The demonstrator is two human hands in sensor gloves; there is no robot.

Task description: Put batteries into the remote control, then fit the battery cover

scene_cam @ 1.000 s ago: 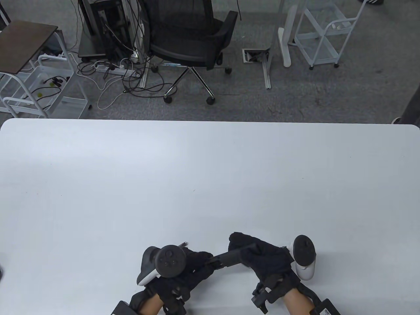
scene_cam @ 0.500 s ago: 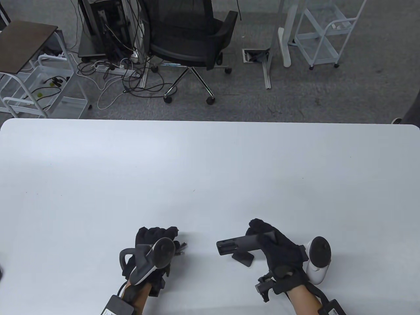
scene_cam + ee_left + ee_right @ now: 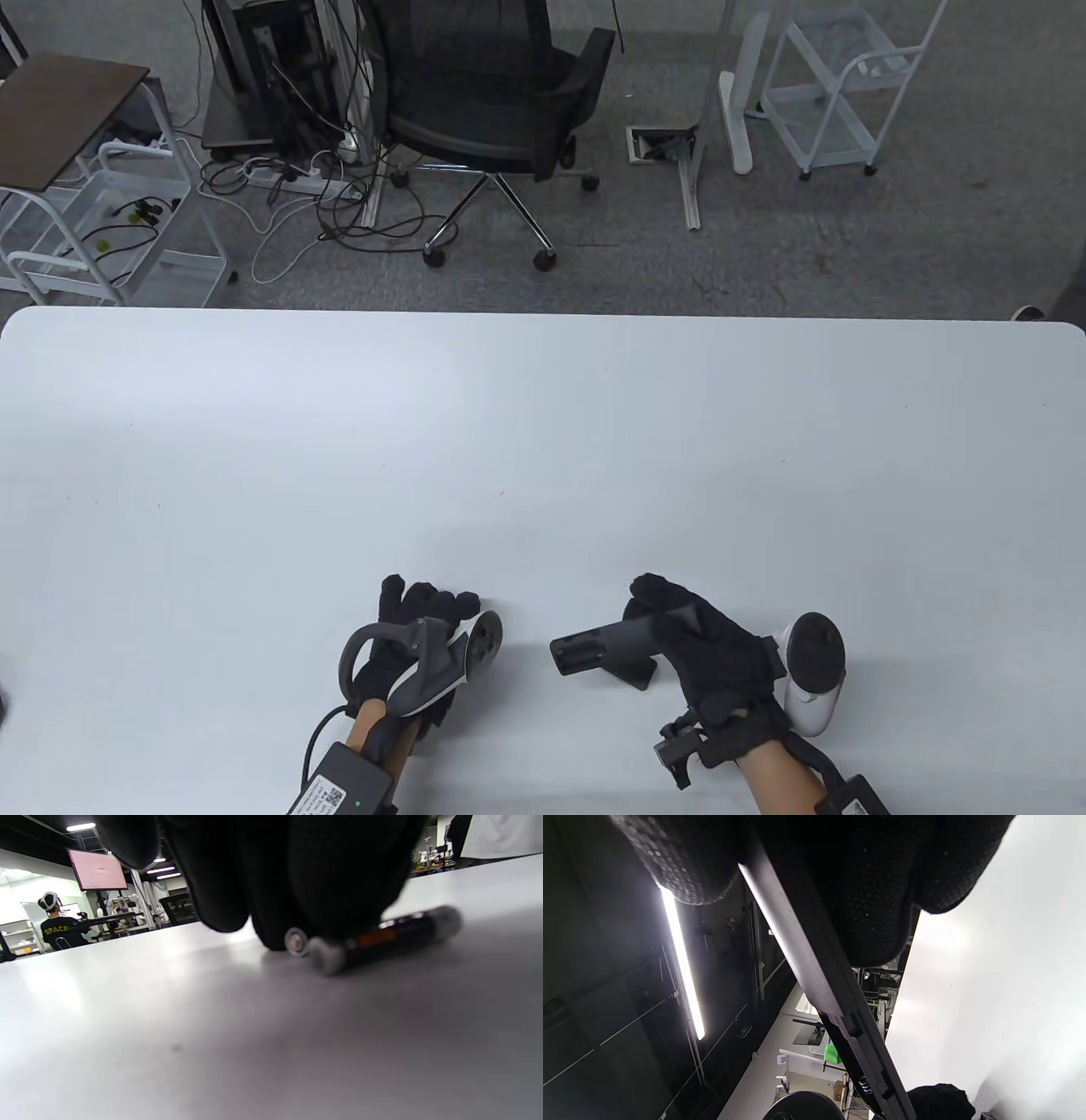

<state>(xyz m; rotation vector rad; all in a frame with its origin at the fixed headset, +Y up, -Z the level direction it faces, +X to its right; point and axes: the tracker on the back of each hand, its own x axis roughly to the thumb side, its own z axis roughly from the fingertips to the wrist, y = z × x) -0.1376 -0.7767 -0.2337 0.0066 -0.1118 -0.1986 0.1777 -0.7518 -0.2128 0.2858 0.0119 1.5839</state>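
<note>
My right hand point(image 3: 670, 615) grips the dark remote control point(image 3: 604, 647) and holds it level just above the table, its open battery bay point(image 3: 567, 658) pointing left. The remote also shows in the right wrist view point(image 3: 814, 976). The black battery cover point(image 3: 635, 675) lies on the table under the remote. My left hand point(image 3: 433, 598) reaches over two batteries, which it hides in the table view. In the left wrist view a black battery with an orange label point(image 3: 382, 938) lies on the table and a second battery's end point(image 3: 295, 941) sits at my fingertips point(image 3: 275, 899); the thumb stays apart.
The white table point(image 3: 543, 441) stretches far ahead and to both sides. An office chair point(image 3: 501, 93), carts and cables stand on the floor beyond the far edge.
My left hand has let go of the remote and moved left onto the batteries. My right hand keeps the remote; the battery cover now shows on the table.
</note>
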